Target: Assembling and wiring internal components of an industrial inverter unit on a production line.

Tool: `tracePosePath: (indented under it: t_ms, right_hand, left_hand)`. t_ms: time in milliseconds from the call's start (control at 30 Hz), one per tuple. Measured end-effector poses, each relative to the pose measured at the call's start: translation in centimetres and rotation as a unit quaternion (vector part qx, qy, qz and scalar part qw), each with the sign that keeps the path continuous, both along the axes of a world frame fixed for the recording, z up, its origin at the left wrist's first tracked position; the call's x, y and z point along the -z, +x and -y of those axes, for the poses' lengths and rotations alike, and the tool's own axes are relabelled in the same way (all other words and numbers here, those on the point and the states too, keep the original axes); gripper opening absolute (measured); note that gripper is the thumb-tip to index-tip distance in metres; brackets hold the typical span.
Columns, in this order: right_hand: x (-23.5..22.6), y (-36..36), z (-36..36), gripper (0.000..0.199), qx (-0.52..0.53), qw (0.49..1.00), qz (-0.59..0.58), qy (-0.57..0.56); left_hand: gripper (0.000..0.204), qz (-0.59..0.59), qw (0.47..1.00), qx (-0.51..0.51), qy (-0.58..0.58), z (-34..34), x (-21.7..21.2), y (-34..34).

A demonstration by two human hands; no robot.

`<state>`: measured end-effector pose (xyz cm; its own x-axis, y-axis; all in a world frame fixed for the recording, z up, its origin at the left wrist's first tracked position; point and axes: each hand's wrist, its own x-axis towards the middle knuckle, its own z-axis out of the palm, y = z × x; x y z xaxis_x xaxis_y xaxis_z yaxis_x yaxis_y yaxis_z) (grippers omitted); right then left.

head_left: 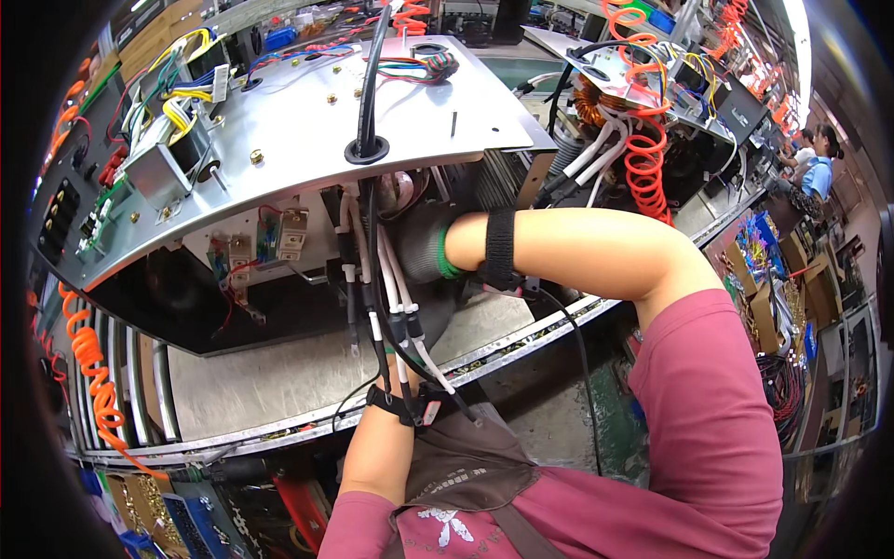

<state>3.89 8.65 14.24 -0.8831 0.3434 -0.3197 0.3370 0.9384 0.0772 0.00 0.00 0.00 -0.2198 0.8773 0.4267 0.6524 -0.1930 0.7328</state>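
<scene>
My right arm reaches in from the right, and my right hand (pixel 424 247), in a grey knit glove with a green cuff, goes in under a metal panel (pixel 307 121). Its fingers are hidden inside the machine. My left hand (pixel 440 321), also gloved, is raised behind a bundle of white and black cables (pixel 396 298) that hang from below the panel. The cables cover most of it, so its fingers cannot be made out. A thick black cable (pixel 370 93) passes down through a grommet in the panel. Several cable ends have metal lugs.
The machine stands on a roller conveyor (pixel 158 391) with a metal rail. A second similar unit (pixel 633 84) is at the far right. Orange coiled hoses (pixel 647 168) hang nearby. Bins of small parts (pixel 154 508) lie lower left. Two people (pixel 810 172) are at the far right.
</scene>
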Motion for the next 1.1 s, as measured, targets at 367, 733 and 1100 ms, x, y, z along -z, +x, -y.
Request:
tracePosePath:
  t_ms: [367,733,1100]
  right_hand:
    - [-1.4,0.6,0.3,0.04,0.046,0.997,-0.005,-0.055]
    - [-0.7,0.6,0.4,0.036,0.067,0.996,-0.036,-0.041]
    - [0.1,0.5,0.1,0.036,0.041,0.998,-0.047,-0.022]
  left_hand:
    - [0.041,0.019,1.0,0.005,0.008,-0.4,0.1,-0.5]
    - [0.039,0.028,1.0,0.011,0.007,-0.4,0.1,-0.3]
    - [0.036,0.041,0.999,0.007,0.008,-0.6,0.1,-0.7]
